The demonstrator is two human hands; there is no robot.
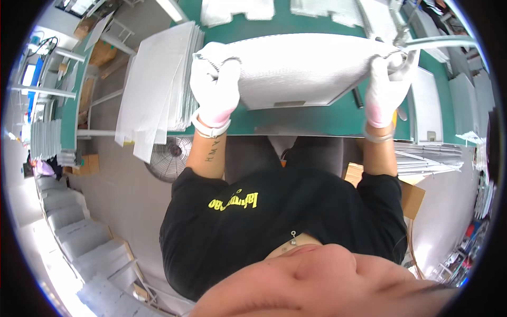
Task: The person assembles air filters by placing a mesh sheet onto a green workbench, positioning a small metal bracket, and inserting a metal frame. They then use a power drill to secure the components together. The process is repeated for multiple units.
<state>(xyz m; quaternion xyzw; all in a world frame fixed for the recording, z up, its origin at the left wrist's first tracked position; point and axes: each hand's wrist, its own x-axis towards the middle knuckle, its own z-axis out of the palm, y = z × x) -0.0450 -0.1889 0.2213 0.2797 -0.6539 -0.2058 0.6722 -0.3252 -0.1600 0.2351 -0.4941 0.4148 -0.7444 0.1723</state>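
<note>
A wide white panel (301, 68) with a fine ribbed surface is held up over the green table (274, 127). It bows slightly, and a small grey rectangle shows along its near edge. My left hand (215, 87), in a white glove, grips its left end with the thumb on top. At the other end my right hand (388, 87), also gloved, is closed round the panel's right corner. The fingers under the panel are partly hidden. A dark slim tool (358, 98) lies on the table close to my right hand.
A stack of white sheets (156, 79) overhangs the table's left side, above a round fan (171, 153). More white sheets (237, 11) lie at the far edge. A pale bar (438, 42) juts in at the far right, above another white panel (426, 105). A cardboard box (412, 199) stands below.
</note>
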